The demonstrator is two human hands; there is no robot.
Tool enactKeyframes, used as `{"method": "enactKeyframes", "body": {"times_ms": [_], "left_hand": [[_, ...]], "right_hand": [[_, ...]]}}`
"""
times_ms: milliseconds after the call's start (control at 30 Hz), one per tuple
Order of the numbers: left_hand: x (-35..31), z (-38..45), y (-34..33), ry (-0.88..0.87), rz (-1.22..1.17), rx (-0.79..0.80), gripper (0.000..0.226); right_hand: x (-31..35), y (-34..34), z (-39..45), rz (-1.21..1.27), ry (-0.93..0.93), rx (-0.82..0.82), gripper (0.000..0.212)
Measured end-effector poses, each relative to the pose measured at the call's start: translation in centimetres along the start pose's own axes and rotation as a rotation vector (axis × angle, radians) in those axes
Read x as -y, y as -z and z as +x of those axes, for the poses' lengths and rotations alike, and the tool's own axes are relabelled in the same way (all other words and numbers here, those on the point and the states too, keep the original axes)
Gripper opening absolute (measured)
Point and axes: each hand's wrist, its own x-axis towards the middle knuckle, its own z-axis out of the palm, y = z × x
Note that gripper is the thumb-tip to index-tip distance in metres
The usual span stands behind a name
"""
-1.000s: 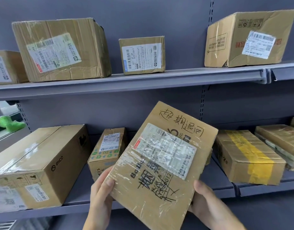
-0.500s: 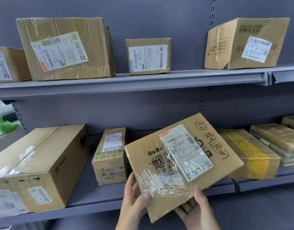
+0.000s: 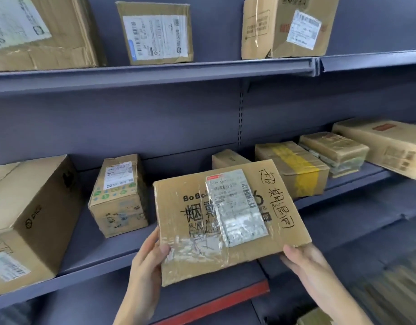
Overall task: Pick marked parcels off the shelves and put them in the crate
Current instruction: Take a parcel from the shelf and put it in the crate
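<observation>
A flat cardboard parcel (image 3: 192, 231) with black handwritten marks, clear tape and a white shipping label is held in front of the middle shelf (image 3: 89, 249). My left hand (image 3: 148, 261) grips its lower left edge, thumb on the top face. My right hand (image 3: 305, 261) holds its lower right corner, thumb on the edge. The parcel lies nearly level, label side up. No crate is in view.
Several parcels stand on the middle shelf: a large PICO box (image 3: 26, 214) at left, a small upright box (image 3: 119, 195), a yellow-taped box (image 3: 293, 167) and flatter ones at right. The top shelf (image 3: 155, 73) carries three labelled boxes. A red-edged lower shelf (image 3: 214, 303) sits below.
The parcel has turned clockwise from a steep tilt to nearly level. My right hand slid from under its middle to the right corner. My view has moved closer and lower.
</observation>
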Motion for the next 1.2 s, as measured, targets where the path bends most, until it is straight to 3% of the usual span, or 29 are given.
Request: {"method": "enactKeyframes", "body": {"times_ms": [233,433,633,700,900,967,1033,1133,1200], "left_hand": [[1.8,-2.2,-5.4,-0.021,0.059,-0.04,0.079],[6.1,-5.7,-13.6,0.031,0.082,-0.103,0.068],[9.0,-8.1,-21.1,0.072,0.141,-0.041,0.066],[9.7,-8.8,-22.8,0.071,0.163,-0.013,0.08],[11.2,-8.8,-24.7,0.12,0.182,-0.012,0.093],[11.8,-8.1,-24.8,0.144,0.173,-0.025,0.084],[12.5,-7.4,-25.0,0.179,0.17,-0.033,0.075],[13.6,-6.3,-25.6,0.219,0.182,-0.007,0.091],[14.3,-5.6,-26.0,0.228,0.192,0.015,0.099]], "right_hand": [[0.3,6.1,-2.3,0.077,-0.034,-0.034,0.102],[2.2,14.7,-6.1,0.054,-0.051,-0.036,0.1],[4.0,23.1,-9.5,0.015,-0.132,-0.078,0.105],[4.4,25.2,-10.2,0.012,-0.142,-0.103,0.104],[4.9,27.7,-10.4,0.014,-0.149,-0.119,0.094],[4.4,27.9,-10.1,0.011,-0.155,-0.149,0.093],[3.9,28.0,-9.7,0.022,-0.179,-0.186,0.082],[3.6,28.3,-9.1,0.086,-0.219,-0.25,0.046],[3.4,28.7,-8.7,0.085,-0.228,-0.276,0.052]]}}
